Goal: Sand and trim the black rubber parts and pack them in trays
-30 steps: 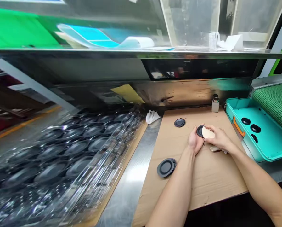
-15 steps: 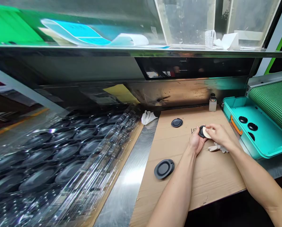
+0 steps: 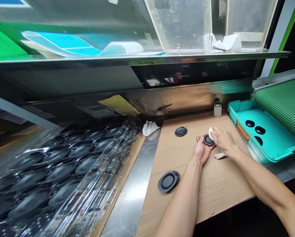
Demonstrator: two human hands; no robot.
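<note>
Both hands are working close together: my left hand (image 3: 201,150) is cupping a black rubber disc (image 3: 208,140) — my right hand (image 3: 223,138) is pinching a cream sponge (image 3: 211,133) against it.

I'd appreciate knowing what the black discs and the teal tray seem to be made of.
The black discs look like matte moulded rubber or plastic; their dull, even surface leaves it open. The teal tray looks like glossy moulded plastic, judging by its smooth, even colour and rounded corners.
</note>
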